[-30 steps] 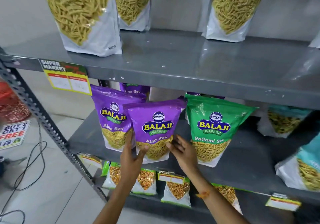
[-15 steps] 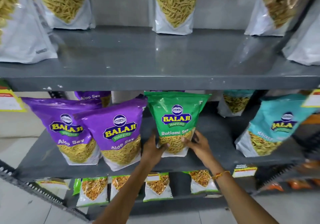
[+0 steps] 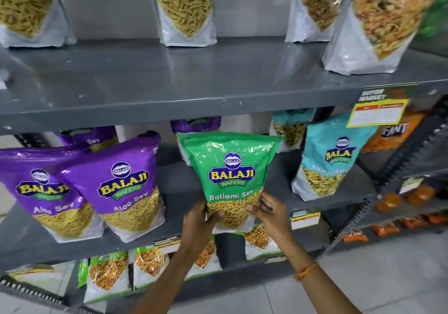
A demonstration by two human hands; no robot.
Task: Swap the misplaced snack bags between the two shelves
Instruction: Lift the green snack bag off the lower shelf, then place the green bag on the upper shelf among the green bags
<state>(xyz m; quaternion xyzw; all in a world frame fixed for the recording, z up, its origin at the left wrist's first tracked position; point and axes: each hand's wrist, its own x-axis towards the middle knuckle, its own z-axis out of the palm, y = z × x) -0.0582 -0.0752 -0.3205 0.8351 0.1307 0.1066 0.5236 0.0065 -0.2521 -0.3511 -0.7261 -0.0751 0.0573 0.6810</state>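
Observation:
A green Ratlami Sev bag (image 3: 230,168) stands upright on the middle shelf (image 3: 184,187), gripped at its bottom corners. My left hand (image 3: 197,219) clasps the lower left corner and my right hand (image 3: 271,210) the lower right. Left of it lean two purple Aloo Sev bags (image 3: 126,182), with more purple bags behind. On the upper shelf (image 3: 169,81) a green-topped Ratlami Sev bag (image 3: 186,10) stands at the back.
A teal bag (image 3: 327,158) stands right of the green one, an orange bag (image 3: 397,132) beyond it. The upper shelf holds more sev bags at left (image 3: 29,10) and mixture bags at right (image 3: 378,22). Small packets (image 3: 106,275) fill the bottom shelf. Price tags hang from the shelf edges.
Both hands left the purple Aloo Sev bag, moved right and closed on the green Ratlami Sev bag's bottom corners. The view has shifted to the right.

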